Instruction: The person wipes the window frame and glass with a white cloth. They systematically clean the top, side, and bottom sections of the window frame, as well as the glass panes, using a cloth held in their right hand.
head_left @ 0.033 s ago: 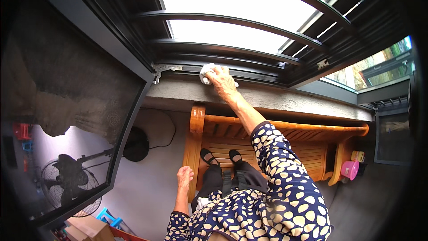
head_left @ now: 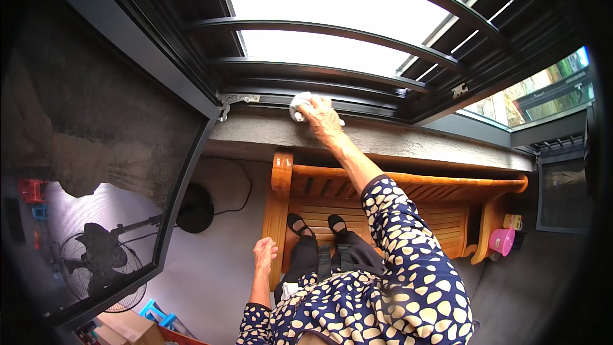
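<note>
My right hand (head_left: pixel 324 121) is closed on a bunched white cloth (head_left: pixel 298 107) and presses it onto the lower rail of a dark window frame (head_left: pixel 373 108). A metal hinge arm (head_left: pixel 239 98) is fixed to the rail just left of the cloth. The right arm stretches up and forward over a wooden bench (head_left: pixel 408 211). Low on the left, my left hand (head_left: pixel 265 253) hangs by the bench's left end with its fingers curled, and nothing shows in it.
An open window sash (head_left: pixel 185 172) juts inward at left, with a standing fan (head_left: pixel 102 255) seen through it. Dark bars (head_left: pixel 332 27) cross the window opening. The rough grey sill (head_left: pixel 255 129) runs behind the bench. A pink container (head_left: pixel 502 241) stands right; a cardboard box (head_left: pixel 134 326) lies lower left.
My right hand and the cloth have shifted slightly to the right along the rail. The left hand stays in place.
</note>
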### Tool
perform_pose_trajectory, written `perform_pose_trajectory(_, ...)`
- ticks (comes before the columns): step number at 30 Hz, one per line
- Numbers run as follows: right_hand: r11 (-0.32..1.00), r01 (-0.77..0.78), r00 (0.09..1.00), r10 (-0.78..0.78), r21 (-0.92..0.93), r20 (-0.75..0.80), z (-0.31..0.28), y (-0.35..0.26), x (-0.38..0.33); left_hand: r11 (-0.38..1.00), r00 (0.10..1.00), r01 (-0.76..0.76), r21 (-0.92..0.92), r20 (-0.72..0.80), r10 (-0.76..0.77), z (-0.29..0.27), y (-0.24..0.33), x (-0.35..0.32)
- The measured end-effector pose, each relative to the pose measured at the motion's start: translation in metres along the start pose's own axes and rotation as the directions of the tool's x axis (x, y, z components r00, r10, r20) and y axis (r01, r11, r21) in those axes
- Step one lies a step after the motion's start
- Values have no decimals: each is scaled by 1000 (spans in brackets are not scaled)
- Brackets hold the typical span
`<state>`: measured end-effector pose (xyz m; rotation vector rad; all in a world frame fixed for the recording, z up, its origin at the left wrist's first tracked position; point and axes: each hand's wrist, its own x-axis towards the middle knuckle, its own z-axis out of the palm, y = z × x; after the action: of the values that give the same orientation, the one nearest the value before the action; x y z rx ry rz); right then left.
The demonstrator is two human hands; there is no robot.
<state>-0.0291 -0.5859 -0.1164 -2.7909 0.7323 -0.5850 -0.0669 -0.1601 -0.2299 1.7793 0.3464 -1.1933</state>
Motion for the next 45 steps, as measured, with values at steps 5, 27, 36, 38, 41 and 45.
perform_pose_trajectory(5, 983, -138, 990, 140, -124, 11, -24, 42, -37, 999, 999, -34, 23, 5, 34, -6, 12, -3)
perform_pose_trajectory(27, 941, -288, 957, 279, -176, -73, -42, 17, -157, 963, 981, -76, 259, 191, 26, 29, 53, 4)
perform_pose_trajectory(36, 915, -370, 913, 390, -160, 118, -61, 25, -177, 935, 959, -168, 311, 270, 83, 77, 81, -15)
perform_pose_trajectory(38, 895, -437, 883, 445, -84, 149, -62, 46, -180, 941, 960, -179, 288, 262, 102, 81, 84, -21)
perform_pose_trajectory(41, 867, -497, 812, 478, -33, 335, -86, 91, -193, 958, 970, -160, 238, 220, 107, 78, 77, -24)
perform_pose_trajectory(45, 892, -435, 771, 440, -124, 460, -109, 138, -208, 977, 986, -114, 182, 138, 90, 81, 56, -25)
